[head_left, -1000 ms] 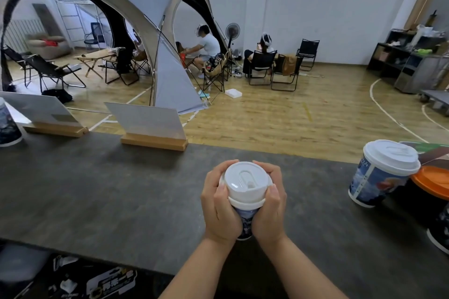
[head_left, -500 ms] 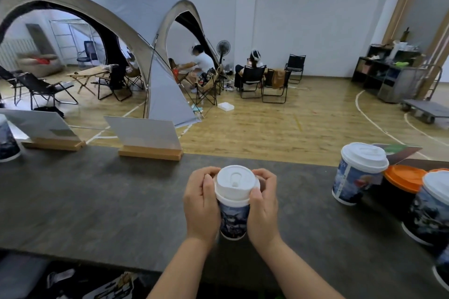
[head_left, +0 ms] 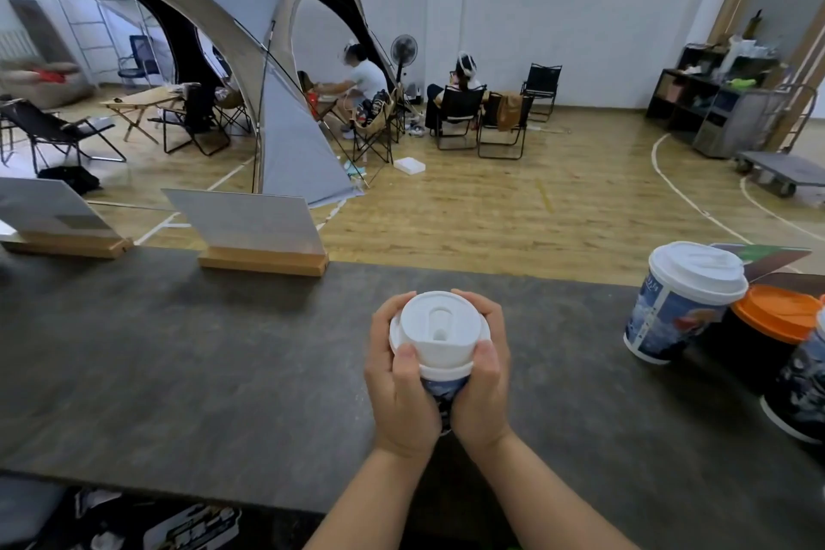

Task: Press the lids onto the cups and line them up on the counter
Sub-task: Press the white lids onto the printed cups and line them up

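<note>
Thumbs have climbed onto the lid (head_left: 439, 328) rim since before; our left hand (head_left: 398, 389) and right hand (head_left: 483, 389) still wrap the cup (head_left: 439, 391) above the bench (head_left: 178, 371).

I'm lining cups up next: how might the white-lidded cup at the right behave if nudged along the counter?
The white-lidded cup looks like paper, so probably light. It narrows toward its base, so a push near the lid may tip it. On the matte counter it may drag, not glide.

Indoor sports hall with court-lined wooden floor (head_left: 513, 210), camping tent (head_left: 214, 13), folding chairs (head_left: 460, 112), dark counter (head_left: 178, 371).
</note>
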{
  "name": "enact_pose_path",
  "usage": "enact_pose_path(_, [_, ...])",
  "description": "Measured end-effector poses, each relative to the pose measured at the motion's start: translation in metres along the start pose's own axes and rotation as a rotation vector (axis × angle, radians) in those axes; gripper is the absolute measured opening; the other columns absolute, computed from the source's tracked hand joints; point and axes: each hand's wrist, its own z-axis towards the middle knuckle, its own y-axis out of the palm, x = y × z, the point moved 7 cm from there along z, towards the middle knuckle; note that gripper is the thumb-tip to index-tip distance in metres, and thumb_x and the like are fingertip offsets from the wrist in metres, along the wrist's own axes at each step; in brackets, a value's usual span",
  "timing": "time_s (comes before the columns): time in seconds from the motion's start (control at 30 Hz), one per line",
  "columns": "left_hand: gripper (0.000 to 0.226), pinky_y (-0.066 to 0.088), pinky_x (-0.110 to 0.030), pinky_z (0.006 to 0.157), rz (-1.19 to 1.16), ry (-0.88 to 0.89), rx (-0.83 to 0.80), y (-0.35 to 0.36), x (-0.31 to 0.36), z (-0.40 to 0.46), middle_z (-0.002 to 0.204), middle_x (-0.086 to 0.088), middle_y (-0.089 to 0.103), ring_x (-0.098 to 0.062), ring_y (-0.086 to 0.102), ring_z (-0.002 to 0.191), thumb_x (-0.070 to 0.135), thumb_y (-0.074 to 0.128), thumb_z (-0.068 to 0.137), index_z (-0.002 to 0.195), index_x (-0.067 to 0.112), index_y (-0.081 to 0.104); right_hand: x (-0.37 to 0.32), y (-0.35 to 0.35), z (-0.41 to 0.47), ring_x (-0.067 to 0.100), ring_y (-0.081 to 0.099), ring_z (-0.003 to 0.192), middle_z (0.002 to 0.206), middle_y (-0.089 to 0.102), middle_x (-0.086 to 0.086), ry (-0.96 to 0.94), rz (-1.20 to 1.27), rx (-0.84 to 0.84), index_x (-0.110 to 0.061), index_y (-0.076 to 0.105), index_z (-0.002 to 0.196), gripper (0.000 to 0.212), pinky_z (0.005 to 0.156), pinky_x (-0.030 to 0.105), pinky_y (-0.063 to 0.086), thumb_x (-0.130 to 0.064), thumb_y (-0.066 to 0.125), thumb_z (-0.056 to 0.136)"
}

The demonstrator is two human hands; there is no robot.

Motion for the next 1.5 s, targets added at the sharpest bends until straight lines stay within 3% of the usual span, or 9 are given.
enact_pose_path(0.13, [0.032,0.053,-0.023,0.072,-0.028,0.02,0.014,0.001,0.001,-0.001,0.098,0.004,0.071,-0.012,0.067,0.088,0.035,0.043,0.078,0.1,0.033,0.066,0.008,-0.004,-0.001,0.023,0.065,0.089,0.101,0.068,0.005,0.014,-0.009,0.02,-0.011,0.055,0.11,0.044,0.072,0.049,0.054,-0.037,0.04,0.079])
enact_pose_path(0.2, [0.033,0.053,-0.023,0.07,-0.038,0.015,0.015,0.0,-0.001,0.0,0.097,0.003,0.071,-0.012,0.067,0.088,0.034,0.043,0.077,0.101,0.028,0.065,0.01,-0.005,-0.001,0.025,0.065,0.089,0.102,0.067,0.006,0.014,-0.025,0.038,-0.01,0.056,0.11,0.044,0.073,0.053,0.053,-0.036,0.041,0.078])
enact_pose_path(0.43, [0.043,0.053,-0.024,0.069,-0.013,-0.03,0.022,-0.002,-0.011,0.006,0.097,-0.001,0.071,-0.014,0.067,0.088,0.036,0.043,0.075,0.103,0.012,0.064,0.007,-0.005,0.001,0.023,0.065,0.089,0.101,0.067,0.003,-0.003,-0.065,0.078,-0.014,0.056,0.106,0.038,0.071,0.048,0.054,-0.036,0.041,0.078])
enact_pose_path(0.6, [0.044,0.054,-0.025,0.071,0.037,-0.036,0.005,-0.003,-0.005,0.008,0.099,0.004,0.072,-0.013,0.067,0.091,0.037,0.042,0.077,0.106,0.014,0.065,0.002,-0.005,0.0,0.019,0.064,0.09,0.101,0.067,-0.004,-0.017,-0.124,0.085,-0.023,0.056,0.106,0.033,0.073,0.037,0.053,-0.038,0.04,0.081])
enact_pose_path(0.77, [0.033,0.055,-0.034,0.083,0.06,-0.062,0.134,-0.015,-0.001,0.007,0.104,0.002,0.073,-0.017,0.068,0.101,0.019,0.044,0.086,0.107,0.017,0.069,-0.006,-0.008,-0.004,0.026,0.065,0.086,0.092,0.069,0.002,0.037,-0.09,0.179,-0.034,0.062,0.09,0.022,0.072,0.044,0.053,-0.035,0.044,0.079])
enact_pose_path(0.87, [0.031,0.057,-0.046,0.085,0.116,-0.105,0.157,-0.017,0.002,0.004,0.095,0.003,0.074,-0.019,0.069,0.094,0.029,0.042,0.09,0.098,0.021,0.071,-0.009,-0.012,-0.002,0.028,0.064,0.083,0.086,0.067,0.002,0.062,-0.099,0.201,-0.034,0.061,0.084,0.015,0.071,0.047,0.052,-0.034,0.046,0.082])
enact_pose_path(1.1, [0.043,0.053,-0.024,0.081,0.12,-0.126,0.035,-0.007,0.003,-0.008,0.11,0.01,0.071,-0.011,0.067,0.104,0.047,0.038,0.09,0.121,0.032,0.062,-0.007,-0.001,-0.003,0.028,0.065,0.091,0.097,0.066,0.006,0.086,-0.113,0.071,-0.03,0.059,0.099,0.026,0.078,0.056,0.052,-0.037,0.037,0.087])
enact_pose_path(1.23, [0.044,0.054,-0.029,0.075,0.093,-0.085,0.024,-0.006,0.003,-0.004,0.106,0.003,0.071,-0.018,0.069,0.097,0.045,0.038,0.085,0.116,0.027,0.063,-0.004,0.0,-0.006,0.027,0.067,0.092,0.1,0.068,0.008,0.08,-0.09,0.078,-0.032,0.06,0.101,0.029,0.078,0.055,0.054,-0.039,0.037,0.086])
enact_pose_path(1.5, [0.044,0.056,-0.049,0.076,0.048,-0.004,0.014,-0.007,-0.007,0.003,0.103,-0.012,0.07,-0.032,0.068,0.095,0.038,0.039,0.084,0.109,0.01,0.062,0.003,-0.001,-0.004,0.027,0.066,0.086,0.097,0.068,0.009,0.052,0.009,0.1,-0.009,0.055,0.105,0.041,0.069,0.047,0.054,-0.038,0.037,0.082])
